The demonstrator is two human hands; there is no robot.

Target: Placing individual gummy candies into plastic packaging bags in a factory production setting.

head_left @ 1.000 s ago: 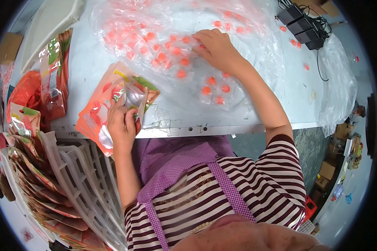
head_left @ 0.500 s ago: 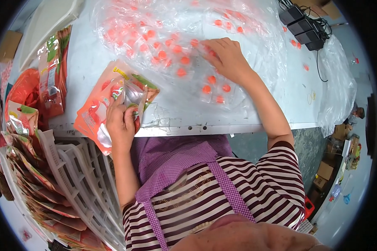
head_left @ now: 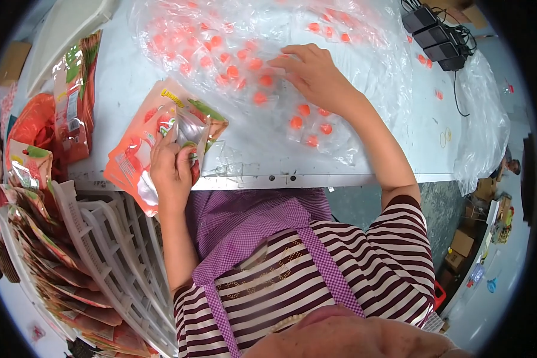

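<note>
My left hand (head_left: 172,167) is closed on a stack of printed foil pouches (head_left: 131,149), orange-red with green corners, at the table's front edge. The top pouch gapes, and its silvery inside shows beside my thumb. My right hand (head_left: 316,74) reaches over the table with its fingers apart, over the near side of a spread of small clear packets (head_left: 260,98), each with an orange-red disc. I see nothing held in it, though its fingertips may touch a packet. Several similar packets (head_left: 296,122) lie closer to me, below my right wrist.
A large clear plastic sheet (head_left: 388,89) lies under the packets. Black boxes with cables (head_left: 435,39) stand at the far right. On the left are a stack of pouches (head_left: 77,113), a red bag (head_left: 33,128), a white tray (head_left: 71,36) and white crates (head_left: 110,238) beside more pouches.
My right hand has shifted slightly left and away from me, and its fingers are more spread. My left hand still grips the pouches in nearly the same place.
</note>
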